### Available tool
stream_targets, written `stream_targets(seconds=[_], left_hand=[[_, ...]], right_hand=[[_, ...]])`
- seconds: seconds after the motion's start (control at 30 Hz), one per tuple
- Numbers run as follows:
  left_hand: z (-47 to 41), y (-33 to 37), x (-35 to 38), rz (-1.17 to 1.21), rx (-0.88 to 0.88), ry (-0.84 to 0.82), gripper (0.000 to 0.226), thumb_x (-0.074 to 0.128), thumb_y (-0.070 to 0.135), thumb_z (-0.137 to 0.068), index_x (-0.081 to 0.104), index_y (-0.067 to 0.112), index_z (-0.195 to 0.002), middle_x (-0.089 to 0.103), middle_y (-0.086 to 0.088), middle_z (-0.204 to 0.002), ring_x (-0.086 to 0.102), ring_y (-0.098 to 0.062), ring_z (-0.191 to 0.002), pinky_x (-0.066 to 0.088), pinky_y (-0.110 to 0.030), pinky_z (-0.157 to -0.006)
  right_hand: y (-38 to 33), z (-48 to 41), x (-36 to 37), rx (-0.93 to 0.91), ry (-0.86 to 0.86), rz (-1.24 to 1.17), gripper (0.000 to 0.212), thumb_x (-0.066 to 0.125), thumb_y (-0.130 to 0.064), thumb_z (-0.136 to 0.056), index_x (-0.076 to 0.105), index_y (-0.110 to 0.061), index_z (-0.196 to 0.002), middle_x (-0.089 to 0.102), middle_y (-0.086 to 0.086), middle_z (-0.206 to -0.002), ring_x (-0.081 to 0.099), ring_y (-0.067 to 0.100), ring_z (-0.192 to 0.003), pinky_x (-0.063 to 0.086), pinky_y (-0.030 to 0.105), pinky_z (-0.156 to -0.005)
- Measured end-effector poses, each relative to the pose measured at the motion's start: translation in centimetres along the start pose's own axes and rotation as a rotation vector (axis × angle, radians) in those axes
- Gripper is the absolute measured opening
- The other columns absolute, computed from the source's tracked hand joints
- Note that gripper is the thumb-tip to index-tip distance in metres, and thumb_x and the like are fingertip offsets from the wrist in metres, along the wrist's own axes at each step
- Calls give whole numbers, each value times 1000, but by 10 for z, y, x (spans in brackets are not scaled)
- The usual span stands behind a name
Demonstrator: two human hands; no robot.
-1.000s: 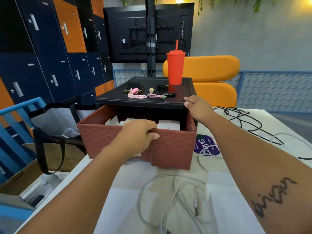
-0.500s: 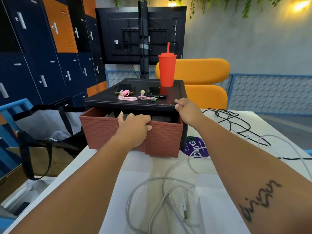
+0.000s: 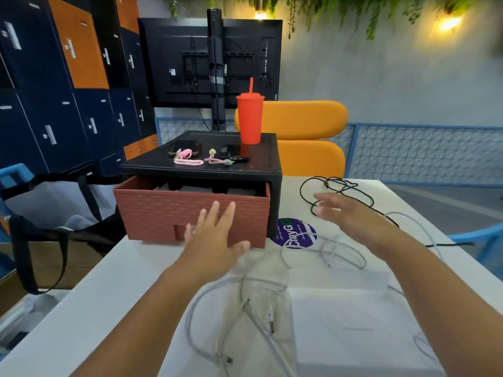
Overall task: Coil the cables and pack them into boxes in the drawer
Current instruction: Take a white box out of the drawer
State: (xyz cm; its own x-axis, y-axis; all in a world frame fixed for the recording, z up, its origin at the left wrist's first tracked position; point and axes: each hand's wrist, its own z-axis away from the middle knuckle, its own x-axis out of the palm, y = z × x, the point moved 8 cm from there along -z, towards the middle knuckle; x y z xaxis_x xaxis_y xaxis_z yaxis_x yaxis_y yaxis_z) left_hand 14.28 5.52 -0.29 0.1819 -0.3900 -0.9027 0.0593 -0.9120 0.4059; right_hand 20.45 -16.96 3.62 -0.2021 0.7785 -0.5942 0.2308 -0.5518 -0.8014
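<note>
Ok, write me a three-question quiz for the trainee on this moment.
1. True or false: the left hand grips the cup.
2. The cup stands on: A the cabinet; B the table; C the chair.
3. Fill in: the right hand hovers open by the ___ cable.

Key: 1 false, that hand is open at the drawer front; 2 A; 3 black.
</note>
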Motion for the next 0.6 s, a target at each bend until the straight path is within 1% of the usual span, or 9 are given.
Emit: stream_targets(seconds=[0.07, 0.13, 0.17, 0.23, 0.3, 0.4, 0.43, 0.53, 0.6], left_hand=[[30, 14, 19, 203, 7, -68, 72, 45, 50, -92, 2, 37, -148, -10, 7, -157, -12, -14, -144, 1, -40, -116], [57, 26, 35, 331, 4, -112, 68, 45, 50, -91, 10, 35, -148, -3, 9, -158, -6, -9, -144, 3, -32, -117], [67, 29, 43, 349, -5, -129, 67, 44, 49, -92, 11, 32, -148, 0, 9, -158, -5, -7, -144, 3, -29, -116], [82, 37, 60, 284, -25, -174, 65, 39, 48, -94, 13, 25, -148, -1, 6, -158, -7, -8, -144, -2, -31, -117], [93, 48, 74, 185, -28, -213, 62, 32, 52, -94, 22, 21, -147, -6, 3, -158, -14, -11, -143, -9, -37, -115], [104, 63, 88, 143, -11, -249, 58, 22, 56, -94, 37, 25, -140, -10, 2, -158, -22, -13, -141, -17, -43, -112], [105, 66, 91, 147, -7, -256, 58, 20, 56, -94, 36, 25, -140, -11, 2, -158, -23, -13, -141, -18, -44, -112], [108, 72, 98, 187, -19, -280, 62, 16, 56, -94, 18, 25, -148, -13, 2, -157, -24, -13, -141, -19, -42, -112], [109, 73, 97, 262, -9, -259, 62, 18, 56, -94, 11, 28, -150, -10, 4, -158, -21, -11, -141, -17, -38, -112]], right_hand=[[17, 33, -3, 35, 9, 5, 42, 55, -38, -90, 47, -37, -131, 46, -8, -135, 44, 10, -116, 34, 28, -92], [34, 65, -6, 51, 32, 56, 42, 55, -37, -89, 46, -37, -130, 43, -8, -137, 42, 7, -116, 33, 27, -93], [44, 78, -8, 66, 68, 88, 44, 55, -37, -89, 45, -36, -131, 41, -8, -139, 41, 6, -116, 33, 26, -95], [63, 102, -17, 132, 175, 142, 47, 54, -37, -90, 42, -31, -135, 38, -2, -142, 42, 12, -118, 31, 29, -97], [82, 124, -21, 229, 245, 184, 51, 50, -37, -92, 37, -24, -140, 37, 6, -144, 39, 21, -128, 28, 31, -101], [99, 143, -8, 319, 222, 133, 54, 45, -38, -94, 32, -18, -143, 39, 8, -145, 40, 26, -130, 28, 29, -101], [101, 147, -3, 333, 207, 101, 54, 44, -38, -95, 31, -18, -143, 39, 7, -145, 39, 25, -131, 27, 27, -100], [99, 154, 4, 339, 217, 41, 56, 42, -42, -94, 27, -22, -145, 39, 5, -146, 37, 24, -132, 26, 29, -104], [92, 158, 1, 315, 252, -10, 55, 42, -40, -95, 26, -25, -145, 37, 2, -146, 37, 21, -131, 26, 29, -103]])
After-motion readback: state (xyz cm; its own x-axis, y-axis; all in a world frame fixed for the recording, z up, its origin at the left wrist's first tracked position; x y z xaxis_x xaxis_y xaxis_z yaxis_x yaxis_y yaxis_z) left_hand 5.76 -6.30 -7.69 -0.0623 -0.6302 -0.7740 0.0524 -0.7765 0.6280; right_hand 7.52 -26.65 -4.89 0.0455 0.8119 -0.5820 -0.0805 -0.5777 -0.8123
